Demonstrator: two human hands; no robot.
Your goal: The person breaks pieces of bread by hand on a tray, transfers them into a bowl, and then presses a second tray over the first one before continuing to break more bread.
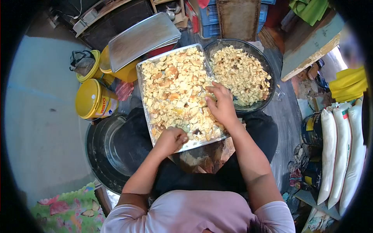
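A rectangular metal baking tray (189, 145) lies across my lap, spread with pale, browned chunks that look like torn bread (171, 83). At its near edge, left of the middle, my left hand (171, 140) is closed, its fingers curled in over the pieces; what they hold, if anything, is hidden. My right hand (223, 104) rests over the right side of the tray, touching the chunks, with thumb and fingers apart. Just beyond it, a round dark basin (271, 70) holds smaller crumbled pieces (241, 73).
To the left stand a lidded yellow bucket (87, 99) and a black tub (101, 155). Several empty trays (143, 39) are stacked at the back left, on a yellow container. White filled sacks (342, 155) lean at the right, below a yellow cloth (349, 85).
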